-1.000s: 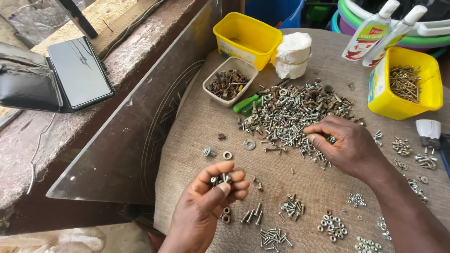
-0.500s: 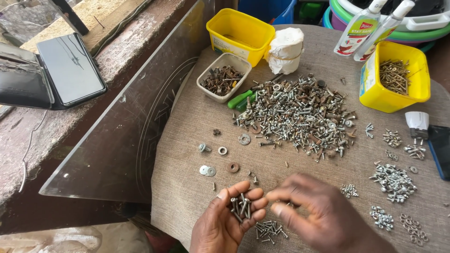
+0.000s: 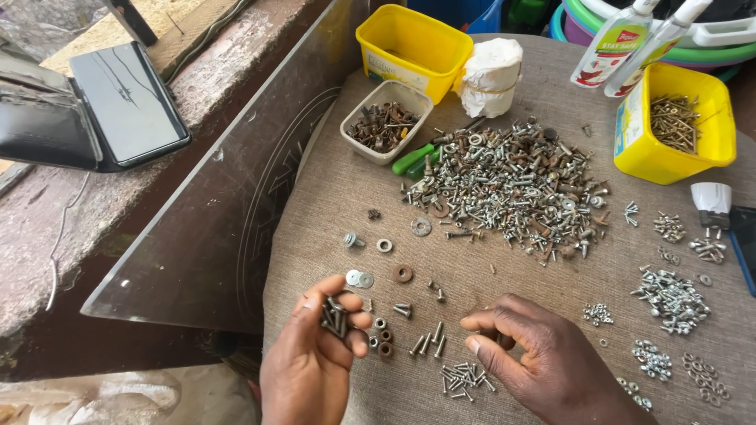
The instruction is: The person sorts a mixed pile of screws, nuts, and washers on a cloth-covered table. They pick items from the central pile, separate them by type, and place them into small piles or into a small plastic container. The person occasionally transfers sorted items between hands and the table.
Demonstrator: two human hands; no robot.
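Steel screws (image 3: 334, 317) in left hand (image 3: 311, 364) grip; right hand (image 3: 543, 358) beside.

Grey-brown woven worktop (image 3: 331, 212). Silvery and rust-brown screws (image 3: 512, 185) heaped at its middle. Two bright yellow tubs, one (image 3: 413, 47) at the far edge, one (image 3: 669, 149) at the right edge holding brassy screws. A beige tray (image 3: 358, 138) of rusty brown bits. A white cloth roll (image 3: 490, 77). Green tool handles (image 3: 413, 160). Dark grey screws (image 3: 333, 317) in the left hand (image 3: 307, 370). A brown washer (image 3: 402, 273) near silver ones (image 3: 359, 279). A black, glossy tablet (image 3: 126, 102) off the left edge.
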